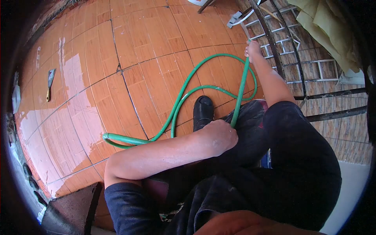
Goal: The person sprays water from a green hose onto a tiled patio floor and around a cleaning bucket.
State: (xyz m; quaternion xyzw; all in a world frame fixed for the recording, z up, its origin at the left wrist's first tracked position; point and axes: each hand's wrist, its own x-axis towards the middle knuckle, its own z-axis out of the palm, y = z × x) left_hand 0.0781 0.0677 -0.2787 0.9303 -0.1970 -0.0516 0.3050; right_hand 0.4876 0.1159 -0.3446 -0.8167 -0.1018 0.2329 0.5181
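A green garden hose [239, 94] runs between my two hands. My left hand [224, 137] is closed around it low in front of my body, close to my thigh. Stretched far forward, my right hand [253, 51] grips the hose near its end. A pale streak that looks like water leaves that end towards a white curved rim [247, 17] and a small grey block-like thing [235, 19], whose kind I cannot make out. The rest of the hose lies in loops on the orange tiled floor [152, 78].
A putty knife [50, 84] lies on the floor at the left, near wet, shiny patches [76, 113]. A black shoe [203, 109] stands by the hose. At the right are a dark metal frame [333, 114], white racks and a yellowish sheet [329, 27]. A dark slab [70, 207] is at bottom left.
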